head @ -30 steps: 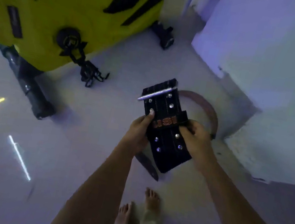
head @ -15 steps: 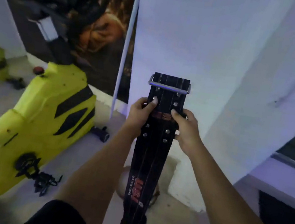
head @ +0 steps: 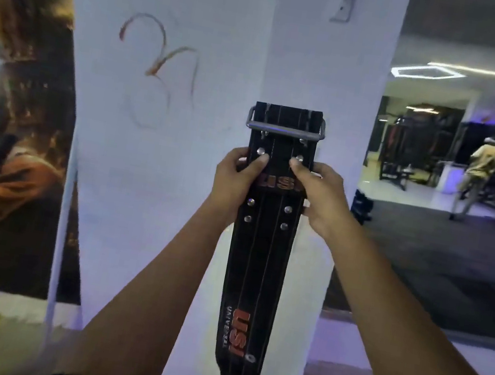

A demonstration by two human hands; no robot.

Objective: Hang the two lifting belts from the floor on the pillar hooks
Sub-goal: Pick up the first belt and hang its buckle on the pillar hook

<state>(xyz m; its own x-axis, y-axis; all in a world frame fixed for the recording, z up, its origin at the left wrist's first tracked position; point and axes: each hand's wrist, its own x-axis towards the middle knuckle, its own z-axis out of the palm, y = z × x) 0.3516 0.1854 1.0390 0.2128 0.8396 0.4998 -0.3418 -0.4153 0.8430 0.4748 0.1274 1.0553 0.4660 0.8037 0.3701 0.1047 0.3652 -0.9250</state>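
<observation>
Black belt (head: 262, 255) at frame centre, long axis vertical, buckle (head: 285, 126) uppermost, tail hanging to bottom edge. Left hand (head: 236, 179) and right hand (head: 320, 196) level, fingers closed on belt edges just below buckle; neither nearer. Pillar (head: 224, 85) directly behind; hook not visible. Versus half second ago: belt raised higher, view tilted up.

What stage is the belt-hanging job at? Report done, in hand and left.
Done: the black belt is off the floor. In hand: the left hand and right hand grip it below its metal buckle, held upright against the white pillar. Left: hooking it, though no hook is clearly visible, and the second belt, out of view.
</observation>
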